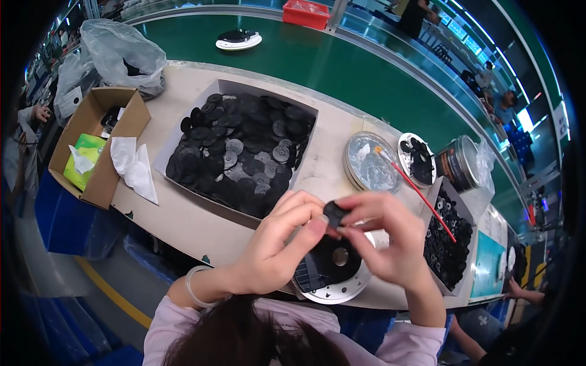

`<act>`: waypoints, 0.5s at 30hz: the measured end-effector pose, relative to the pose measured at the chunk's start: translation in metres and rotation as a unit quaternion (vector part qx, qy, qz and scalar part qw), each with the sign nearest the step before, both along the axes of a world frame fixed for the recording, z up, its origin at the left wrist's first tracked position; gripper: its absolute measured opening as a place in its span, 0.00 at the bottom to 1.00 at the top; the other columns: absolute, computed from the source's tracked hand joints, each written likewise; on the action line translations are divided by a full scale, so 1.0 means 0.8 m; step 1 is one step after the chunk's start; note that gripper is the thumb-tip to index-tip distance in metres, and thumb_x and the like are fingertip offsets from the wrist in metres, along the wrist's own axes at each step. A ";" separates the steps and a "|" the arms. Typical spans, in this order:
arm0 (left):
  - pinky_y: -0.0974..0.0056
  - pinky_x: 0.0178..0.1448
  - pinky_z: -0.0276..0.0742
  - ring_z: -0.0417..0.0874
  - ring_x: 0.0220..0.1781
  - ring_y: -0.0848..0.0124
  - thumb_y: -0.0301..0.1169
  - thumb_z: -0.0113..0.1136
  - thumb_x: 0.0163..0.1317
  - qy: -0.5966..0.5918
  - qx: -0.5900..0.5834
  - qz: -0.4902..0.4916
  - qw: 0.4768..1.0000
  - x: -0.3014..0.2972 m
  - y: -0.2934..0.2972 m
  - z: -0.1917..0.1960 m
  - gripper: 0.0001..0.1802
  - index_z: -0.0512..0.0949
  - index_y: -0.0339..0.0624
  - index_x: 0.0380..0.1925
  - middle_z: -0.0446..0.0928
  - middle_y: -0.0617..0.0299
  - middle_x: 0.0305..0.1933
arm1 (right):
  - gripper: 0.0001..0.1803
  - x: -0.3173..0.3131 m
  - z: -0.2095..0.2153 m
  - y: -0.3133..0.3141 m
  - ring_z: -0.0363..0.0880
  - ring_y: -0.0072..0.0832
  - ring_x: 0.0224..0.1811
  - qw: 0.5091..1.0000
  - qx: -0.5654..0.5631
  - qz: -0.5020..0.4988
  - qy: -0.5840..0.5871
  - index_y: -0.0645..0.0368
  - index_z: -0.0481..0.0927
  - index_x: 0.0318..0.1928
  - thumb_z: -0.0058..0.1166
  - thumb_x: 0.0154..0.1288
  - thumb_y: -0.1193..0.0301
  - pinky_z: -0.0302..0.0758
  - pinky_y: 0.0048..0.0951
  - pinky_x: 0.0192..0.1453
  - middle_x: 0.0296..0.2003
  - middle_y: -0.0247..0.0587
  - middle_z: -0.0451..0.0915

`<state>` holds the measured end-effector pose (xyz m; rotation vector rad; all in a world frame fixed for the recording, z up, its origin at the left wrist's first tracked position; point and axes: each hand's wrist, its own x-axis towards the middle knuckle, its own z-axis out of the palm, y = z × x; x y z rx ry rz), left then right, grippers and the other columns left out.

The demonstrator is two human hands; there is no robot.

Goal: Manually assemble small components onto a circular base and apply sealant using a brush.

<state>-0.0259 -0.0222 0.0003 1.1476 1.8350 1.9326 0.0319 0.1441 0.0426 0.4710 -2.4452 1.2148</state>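
Left hand [278, 244] and right hand [384, 238] pinch small black disc [334, 213] between closed fingertips, above round black-and-white assembly [332, 268]; keep disc level, centre over hub hole before seating

The small black round part [334, 213] is mostly covered by the fingertips of the left hand [278, 244] and the right hand [390, 241], so its shape cannot be told fully. The round white-rimmed black disc [334, 271] at the near edge of the beige worktable [183, 213] is partly hidden under both hands. The near part of the table is covered by dark hair. The contents of the brown cardboard box [91, 143] at the left end are only partly seen. The red plastic crate [305, 13] is cut off by the upper picture edge. The people far right are too small and blurred.
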 end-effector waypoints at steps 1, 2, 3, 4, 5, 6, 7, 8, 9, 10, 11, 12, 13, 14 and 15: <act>0.65 0.48 0.64 0.68 0.43 0.65 0.27 0.52 0.58 -0.039 0.003 -0.031 0.999 0.002 0.001 0.000 0.05 0.72 0.36 0.31 0.69 0.57 0.36 | 0.10 0.009 0.001 0.007 0.78 0.26 0.36 0.995 0.082 0.026 0.052 0.67 0.75 0.31 0.56 0.44 0.86 0.77 0.18 0.36 0.36 0.48 0.77; 0.66 0.47 0.64 0.68 0.42 0.65 0.25 0.51 0.58 -0.078 0.005 -0.061 0.995 0.005 0.003 0.000 0.03 0.71 0.36 0.28 0.69 0.57 0.35 | 0.10 0.017 0.000 0.009 0.78 0.26 0.36 0.995 0.081 0.025 0.052 0.67 0.75 0.31 0.56 0.44 0.86 0.77 0.18 0.36 0.36 0.48 0.77; 0.67 0.45 0.63 0.68 0.41 0.65 0.23 0.52 0.55 -0.114 0.031 -0.065 0.991 0.012 0.009 0.001 0.04 0.68 0.36 0.25 0.68 0.58 0.34 | 0.11 0.024 -0.001 0.011 0.77 0.26 0.36 0.999 0.038 0.024 0.024 0.67 0.74 0.32 0.56 0.45 0.86 0.77 0.19 0.37 0.37 0.49 0.76; 0.67 0.45 0.63 0.68 0.41 0.65 0.23 0.52 0.55 -0.115 0.030 -0.068 0.991 0.012 0.012 0.000 0.04 0.68 0.36 0.25 0.68 0.58 0.34 | 0.11 0.032 -0.003 0.012 0.77 0.27 0.37 1.000 -0.006 0.022 -0.003 0.68 0.74 0.33 0.55 0.46 0.86 0.77 0.19 0.38 0.38 0.50 0.76; 0.67 0.44 0.63 0.68 0.40 0.65 0.23 0.53 0.54 -0.046 0.013 -0.043 0.998 0.012 0.014 -0.001 0.04 0.68 0.36 0.24 0.68 0.58 0.33 | 0.11 0.034 -0.015 0.014 0.76 0.25 0.36 0.995 -0.092 0.018 -0.021 0.70 0.73 0.36 0.54 0.49 0.85 0.77 0.19 0.33 0.38 0.49 0.74; 0.67 0.43 0.63 0.67 0.39 0.65 0.23 0.54 0.53 0.023 -0.004 -0.017 1.000 0.012 0.017 -0.002 0.05 0.68 0.36 0.24 0.68 0.58 0.33 | 0.11 0.035 -0.012 0.010 0.76 0.25 0.36 0.995 -0.095 0.014 -0.022 0.70 0.73 0.36 0.54 0.49 0.85 0.77 0.19 0.33 0.38 0.49 0.74; 0.66 0.43 0.63 0.67 0.38 0.65 0.23 0.54 0.51 0.034 -0.017 -0.012 0.999 0.012 0.018 -0.001 0.05 0.68 0.36 0.23 0.67 0.58 0.33 | 0.10 0.034 -0.005 0.003 0.76 0.24 0.36 0.967 -0.231 -0.050 -0.100 0.70 0.72 0.35 0.54 0.50 0.85 0.77 0.19 0.30 0.38 0.47 0.73; 0.66 0.43 0.63 0.67 0.38 0.65 0.23 0.54 0.51 0.032 -0.019 -0.016 0.999 0.014 0.020 0.002 0.05 0.68 0.36 0.23 0.67 0.58 0.33 | 0.10 0.032 -0.001 0.001 0.76 0.23 0.35 0.909 -0.362 -0.111 -0.174 0.71 0.71 0.35 0.54 0.51 0.84 0.76 0.19 0.27 0.39 0.46 0.72; 0.66 0.43 0.63 0.67 0.38 0.64 0.23 0.54 0.51 0.047 -0.032 -0.011 0.998 0.015 0.022 0.004 0.05 0.69 0.36 0.23 0.67 0.58 0.33 | 0.07 0.030 0.000 0.011 0.76 0.20 0.29 0.897 -0.356 -0.092 -0.246 0.69 0.71 0.33 0.55 0.54 0.81 0.72 0.16 0.21 0.33 0.42 0.74; 0.66 0.43 0.63 0.67 0.38 0.64 0.23 0.54 0.51 0.062 -0.046 -0.006 0.997 0.016 0.023 0.005 0.04 0.69 0.37 0.23 0.68 0.58 0.33 | 0.07 0.028 0.000 0.022 0.76 0.20 0.29 0.895 -0.359 -0.094 -0.248 0.69 0.71 0.33 0.55 0.54 0.81 0.72 0.16 0.21 0.33 0.42 0.74; 0.66 0.43 0.63 0.67 0.38 0.64 0.23 0.54 0.51 0.060 -0.050 -0.008 0.997 0.018 0.024 0.004 0.04 0.69 0.37 0.23 0.68 0.58 0.33 | 0.06 0.026 0.000 0.034 0.76 0.19 0.25 0.884 -0.333 -0.071 -0.320 0.67 0.71 0.32 0.55 0.55 0.79 0.70 0.15 0.20 0.29 0.40 0.75; 0.64 0.44 0.64 0.69 0.40 0.63 0.25 0.57 0.50 0.124 -0.077 0.016 0.989 0.021 0.024 0.002 0.05 0.70 0.37 0.25 0.69 0.57 0.35 | 0.06 0.026 -0.002 0.041 0.75 0.17 0.22 0.867 -0.305 -0.047 -0.391 0.66 0.72 0.31 0.54 0.55 0.78 0.67 0.13 0.18 0.25 0.38 0.75; 0.63 0.45 0.64 0.70 0.42 0.61 0.27 0.59 0.49 0.188 -0.098 0.038 0.977 0.020 0.023 -0.001 0.08 0.71 0.38 0.28 0.70 0.57 0.37 | 0.06 0.024 -0.004 0.039 0.73 0.15 0.18 0.864 -0.319 -0.080 -0.381 0.64 0.73 0.29 0.55 0.56 0.75 0.62 0.12 0.17 0.18 0.33 0.74; 0.63 0.45 0.64 0.70 0.42 0.61 0.27 0.59 0.49 0.186 -0.095 0.034 0.977 0.023 0.022 -0.004 0.08 0.71 0.38 0.28 0.70 0.57 0.37 | 0.06 0.021 -0.007 0.042 0.73 0.15 0.18 0.864 -0.318 -0.086 -0.381 0.64 0.73 0.29 0.55 0.56 0.75 0.62 0.12 0.17 0.18 0.33 0.74; 0.62 0.47 0.64 0.71 0.44 0.60 0.30 0.61 0.48 0.206 -0.110 0.071 0.970 0.030 0.019 -0.009 0.13 0.71 0.38 0.32 0.71 0.55 0.41 | 0.06 0.019 -0.011 0.048 0.72 0.15 0.18 0.863 -0.295 -0.087 -0.400 0.64 0.73 0.27 0.55 0.56 0.75 0.62 0.12 0.18 0.17 0.32 0.74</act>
